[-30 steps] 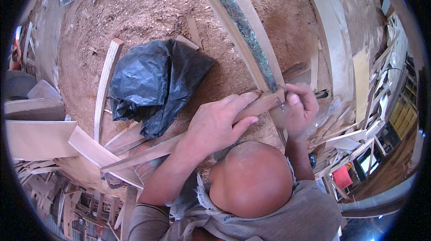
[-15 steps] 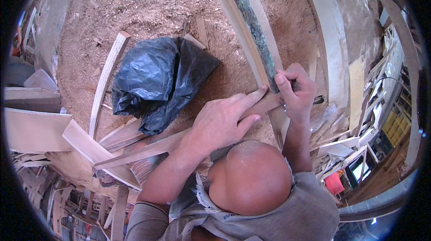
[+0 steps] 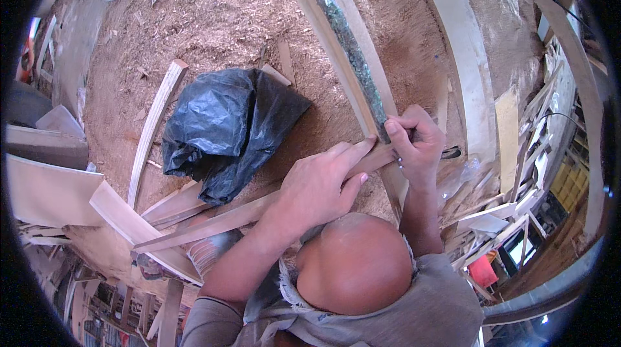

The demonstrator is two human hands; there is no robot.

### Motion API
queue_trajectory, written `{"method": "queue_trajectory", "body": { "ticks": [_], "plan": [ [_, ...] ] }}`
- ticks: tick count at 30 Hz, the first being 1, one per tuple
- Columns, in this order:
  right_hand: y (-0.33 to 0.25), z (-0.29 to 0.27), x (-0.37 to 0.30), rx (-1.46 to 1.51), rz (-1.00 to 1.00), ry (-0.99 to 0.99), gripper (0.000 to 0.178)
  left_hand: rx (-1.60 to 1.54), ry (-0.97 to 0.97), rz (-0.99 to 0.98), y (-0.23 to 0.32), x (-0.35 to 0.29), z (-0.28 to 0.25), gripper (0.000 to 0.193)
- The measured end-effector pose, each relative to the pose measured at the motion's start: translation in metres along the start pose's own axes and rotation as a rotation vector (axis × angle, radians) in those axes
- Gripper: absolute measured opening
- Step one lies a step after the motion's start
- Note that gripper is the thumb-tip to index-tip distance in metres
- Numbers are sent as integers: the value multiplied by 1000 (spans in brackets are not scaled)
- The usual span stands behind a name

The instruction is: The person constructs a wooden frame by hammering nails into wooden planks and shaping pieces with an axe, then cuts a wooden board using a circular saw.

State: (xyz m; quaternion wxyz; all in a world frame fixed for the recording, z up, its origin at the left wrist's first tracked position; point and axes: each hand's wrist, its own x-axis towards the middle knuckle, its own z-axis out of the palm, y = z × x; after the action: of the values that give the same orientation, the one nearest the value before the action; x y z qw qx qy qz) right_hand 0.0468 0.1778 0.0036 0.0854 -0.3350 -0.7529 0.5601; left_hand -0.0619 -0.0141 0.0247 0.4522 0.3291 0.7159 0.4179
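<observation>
My left hand [image 3: 317, 185] lies across a narrow wooden strip [image 3: 213, 225], its fingers along the top and its thumb on the near side. The strip slants up toward the right. A hammer [image 3: 349, 49] with a dark head and a mottled green handle rests on a grooved wooden piece [image 3: 333, 53]. Its handle end reaches down to the strip. My right hand [image 3: 417, 143] is closed, thumb and forefinger pinched beside the handle end. Whatever may be between those fingertips is hidden.
A crumpled black plastic bag [image 3: 213, 127] sits left of the hammer on ground strewn with sawdust. A pale wooden stick [image 3: 154, 130] stands beyond it. A long curved board [image 3: 466, 56] runs along the right, near heaped wood scraps [image 3: 517, 211]. A wide board [image 3: 52, 188] lies at left.
The whole view has shifted slightly, bringing more of the hammer's head into sight. Both hands keep about the same place on the strip and beside the handle.
</observation>
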Motion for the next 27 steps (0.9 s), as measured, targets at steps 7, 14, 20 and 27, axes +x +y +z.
{"method": "queue_trajectory", "body": {
  "ticks": [7,14,20,27],
  "plan": [
    [8,-6,4,-46,-56,-9,8,96,8,90,-5,-1,0,61],
    [6,-4,3,-43,-48,4,8,99,9,95,-7,0,2,62],
    [7,-4,2,-52,-65,-10,5,79,12,100,-9,-1,2,62],
    [4,-5,6,-49,-16,26,8,76,2,90,-7,2,1,62]
  ]
}}
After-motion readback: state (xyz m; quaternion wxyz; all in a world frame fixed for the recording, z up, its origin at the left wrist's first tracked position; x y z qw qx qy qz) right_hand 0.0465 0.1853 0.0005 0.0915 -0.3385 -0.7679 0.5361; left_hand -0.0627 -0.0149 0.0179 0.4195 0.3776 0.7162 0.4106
